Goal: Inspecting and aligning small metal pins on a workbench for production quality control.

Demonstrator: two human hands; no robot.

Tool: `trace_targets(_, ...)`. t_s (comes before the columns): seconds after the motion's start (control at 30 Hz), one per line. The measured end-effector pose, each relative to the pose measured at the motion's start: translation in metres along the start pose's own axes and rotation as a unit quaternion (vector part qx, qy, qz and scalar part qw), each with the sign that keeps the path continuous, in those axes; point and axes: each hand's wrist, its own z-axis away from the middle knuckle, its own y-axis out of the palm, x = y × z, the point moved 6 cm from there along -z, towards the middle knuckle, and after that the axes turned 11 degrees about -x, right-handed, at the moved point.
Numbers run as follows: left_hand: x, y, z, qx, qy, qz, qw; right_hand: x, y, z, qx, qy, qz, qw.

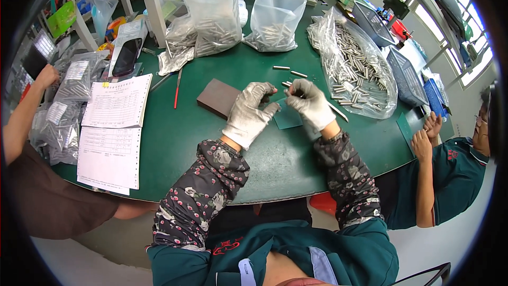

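White gloves with bare fingertips cover both my hands. My left hand (pixel 250 114) hovers beside a brown rectangular block (pixel 216 95), its thumb and fingers apart with nothing visible between them. Close by, my right hand (pixel 312 107) is closed in a pinch over a small green square mat (pixel 288 116). Whatever its fingertips hold is hidden or too small to make out. Just beyond the fingers lie short metal pins (pixel 299 74) on the green table (pixel 233 175). A large open clear bag (pixel 365 69) full of similar pins rests to the right of my right hand.
Clear bags of pins (pixel 214 18) and another bag (pixel 275 18) stand at the back. Printed sheets (pixel 111 148), a phone (pixel 127 57) and a red-handled tool (pixel 176 92) lie left. Grey-blue baskets (pixel 406 77) line the right. People sit on both sides and across.
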Motion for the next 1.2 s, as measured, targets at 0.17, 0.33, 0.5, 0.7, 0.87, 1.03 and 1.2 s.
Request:
trace_targets(0.17, -0.001, 0.006, 0.005, 0.050, -0.053, 0.080, 0.994, 0.007, 0.019, 0.018, -0.013, -0.045, -0.076, 0.996)
trace_targets(0.33, 0.008, 0.008, 0.006, 0.041, -0.063, 0.111, 0.991, 0.000, 0.025, 0.022, 0.005, -0.020, -0.098, 0.995)
trace_targets(0.5, 0.005, 0.009, 0.007, 0.040, -0.072, 0.117, 0.990, 0.001, 0.026, 0.024, 0.008, -0.009, -0.108, 0.994)
trace_targets(0.7, 0.005, 0.006, 0.007, 0.036, -0.103, 0.119, 0.987, 0.004, 0.027, 0.024, 0.016, 0.006, -0.099, 0.995)
trace_targets(0.87, 0.009, 0.004, 0.006, 0.028, -0.135, 0.089, 0.987, 0.002, 0.027, 0.026, 0.026, 0.045, -0.111, 0.992)
trace_targets(1.03, 0.010, 0.004, 0.006, 0.017, -0.143, 0.099, 0.985, 0.004, 0.028, 0.027, 0.046, 0.091, -0.121, 0.987)
trace_targets(1.2, 0.014, 0.004, 0.006, 0.016, -0.161, 0.116, 0.980, -0.002, 0.029, 0.029, 0.056, 0.126, -0.116, 0.984)
